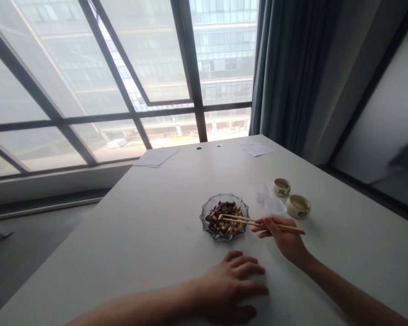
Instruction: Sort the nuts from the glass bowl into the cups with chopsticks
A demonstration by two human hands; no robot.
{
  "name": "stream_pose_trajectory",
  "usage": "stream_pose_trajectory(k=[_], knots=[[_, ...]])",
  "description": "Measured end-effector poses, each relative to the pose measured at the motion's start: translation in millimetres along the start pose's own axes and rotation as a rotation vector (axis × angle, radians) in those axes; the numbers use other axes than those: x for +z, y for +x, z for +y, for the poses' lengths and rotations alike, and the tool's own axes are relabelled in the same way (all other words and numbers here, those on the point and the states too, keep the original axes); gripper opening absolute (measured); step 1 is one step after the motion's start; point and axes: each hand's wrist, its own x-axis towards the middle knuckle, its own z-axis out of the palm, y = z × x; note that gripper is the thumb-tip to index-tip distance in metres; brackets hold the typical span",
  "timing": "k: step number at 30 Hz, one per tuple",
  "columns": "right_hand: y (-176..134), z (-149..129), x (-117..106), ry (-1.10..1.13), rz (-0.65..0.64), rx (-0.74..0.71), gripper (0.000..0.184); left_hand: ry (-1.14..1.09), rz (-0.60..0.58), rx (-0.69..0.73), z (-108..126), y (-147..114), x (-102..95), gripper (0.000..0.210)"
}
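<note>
Wooden chopsticks [250,221] held in right hand [287,242], tips placed at nuts [224,226] in glass bowl [209,204] on table [149,217]. Left hand [226,285] spread wide near bowl, nothing held. Nuts judged light, hard, slippery; best pinched across middle.

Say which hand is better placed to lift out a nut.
Probably the right hand: it holds the chopsticks, tips at the nuts in the glass bowl. The left hand is palm-down, no tool visible.
</note>
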Motion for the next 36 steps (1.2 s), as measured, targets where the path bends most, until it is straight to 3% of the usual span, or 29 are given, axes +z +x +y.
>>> stream_pose_trajectory(k=[10,18,29,36], knots=[[-4,1,-6,-0.210,-0.243,-0.214,0.026,0.008,-0.006,-0.003,-1,0,2.1,0.048],[-5,-6,-4,-0.300,-0.334,-0.353,0.024,0.017,-0.007,-0.003,0,0,0.4,0.047],[-5,-8,-1,-0.354,-0.365,-0.404,0.025,0.007,0.000,-0.009,-1,0,4.3,0.048],[-7,2,-2,-0.264,-0.248,-0.321,0.027,-0.001,-0.021,-0.004,-2,0,2.0,0.049]])
